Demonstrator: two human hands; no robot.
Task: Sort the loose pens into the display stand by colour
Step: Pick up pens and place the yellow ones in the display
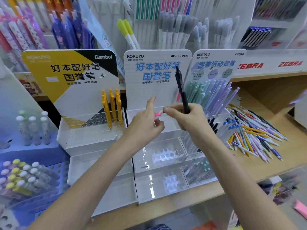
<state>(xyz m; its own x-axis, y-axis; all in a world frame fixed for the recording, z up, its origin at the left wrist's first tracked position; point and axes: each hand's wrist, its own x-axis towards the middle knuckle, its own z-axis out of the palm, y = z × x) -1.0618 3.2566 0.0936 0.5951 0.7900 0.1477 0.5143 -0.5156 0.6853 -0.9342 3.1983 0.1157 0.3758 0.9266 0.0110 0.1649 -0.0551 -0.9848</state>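
Two pens held over the white stand (159, 90)

Right hand (187, 117) grips a black pen (181, 90) pointing up; left hand (146, 120) pinches a pink pen (157, 115) lying sideways.

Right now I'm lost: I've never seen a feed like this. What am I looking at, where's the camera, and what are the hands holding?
There is no machine here. One wide camera worn on a person's head looks down at their two bare hands in front of a shop shelf. The left hand pinches a pink pen. The right hand grips a black pen, standing upright above the fingers. Behind the hands stands the white stand, its holes mostly unfilled. To its left, the yellow stand holds yellow pens. To the right, the pastel stand holds pastel pens, and beside it a loose pile of mixed pens lies on the shelf.
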